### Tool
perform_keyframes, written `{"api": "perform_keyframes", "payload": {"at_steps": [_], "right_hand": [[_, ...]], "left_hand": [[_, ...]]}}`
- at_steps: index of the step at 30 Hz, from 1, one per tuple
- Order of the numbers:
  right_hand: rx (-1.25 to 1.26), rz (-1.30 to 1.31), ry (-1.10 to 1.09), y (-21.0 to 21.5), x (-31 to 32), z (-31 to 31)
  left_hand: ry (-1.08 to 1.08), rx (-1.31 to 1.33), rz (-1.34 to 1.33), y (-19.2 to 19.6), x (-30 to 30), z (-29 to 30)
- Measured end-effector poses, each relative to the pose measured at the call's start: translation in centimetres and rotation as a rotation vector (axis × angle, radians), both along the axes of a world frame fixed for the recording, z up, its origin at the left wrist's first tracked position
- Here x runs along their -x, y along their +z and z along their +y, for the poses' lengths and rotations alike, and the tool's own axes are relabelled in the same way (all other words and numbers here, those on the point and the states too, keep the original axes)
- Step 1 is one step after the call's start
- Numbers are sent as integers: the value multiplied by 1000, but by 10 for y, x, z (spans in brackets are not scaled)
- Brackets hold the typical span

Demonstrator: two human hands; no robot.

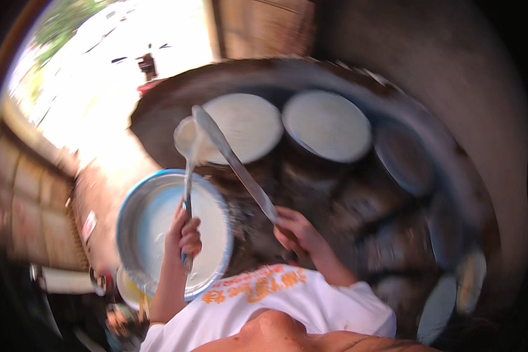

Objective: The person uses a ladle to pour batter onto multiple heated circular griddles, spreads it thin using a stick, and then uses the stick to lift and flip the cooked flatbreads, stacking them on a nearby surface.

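My left hand is closed round the handle of a metal ladle, raised above the far rim of a blue-rimmed basin. White batter lies in that basin. Between my right hand's fingers is the handle of a long flat spatula, its pale blade slanting up and left. The blade's tip is beside the ladle's bowl; whether they touch I cannot tell. Behind both tools, a round pan is coated with pale batter. A second coated pan sits to its right.
Both pans stand on a large round dark stove with a raised rim. A dark round pan is farther right. Pale flat rounds lean at lower right. A yellowish bowl stands below the basin. A motorbike is outside the bright opening.
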State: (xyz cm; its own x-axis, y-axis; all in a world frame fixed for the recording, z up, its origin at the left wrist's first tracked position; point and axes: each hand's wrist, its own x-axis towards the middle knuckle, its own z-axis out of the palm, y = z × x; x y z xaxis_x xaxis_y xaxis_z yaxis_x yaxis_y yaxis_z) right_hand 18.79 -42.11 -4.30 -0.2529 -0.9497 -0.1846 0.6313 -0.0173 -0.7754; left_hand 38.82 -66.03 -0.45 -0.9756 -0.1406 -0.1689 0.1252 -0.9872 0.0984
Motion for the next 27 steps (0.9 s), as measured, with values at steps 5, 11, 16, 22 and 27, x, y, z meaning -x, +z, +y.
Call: {"api": "perform_keyframes", "payload": {"at_steps": [5,11,16,22,27], "right_hand": [[-91,-31,-411,23,-6,69],[-421,940,-1225,44,95,209],[-912,1348,-1590,-116,91,284],[-543,275,-1566,-92,135,412],[-477,155,-1831,-138,226,420]], "left_hand": [[-452,-524,132,41,153,59],[-838,-241,115,57,307,249],[-1048,-735,154,50,441,377],[-1162,-675,12,-5,537,462],[-1163,-502,-189,-36,578,511]]}}
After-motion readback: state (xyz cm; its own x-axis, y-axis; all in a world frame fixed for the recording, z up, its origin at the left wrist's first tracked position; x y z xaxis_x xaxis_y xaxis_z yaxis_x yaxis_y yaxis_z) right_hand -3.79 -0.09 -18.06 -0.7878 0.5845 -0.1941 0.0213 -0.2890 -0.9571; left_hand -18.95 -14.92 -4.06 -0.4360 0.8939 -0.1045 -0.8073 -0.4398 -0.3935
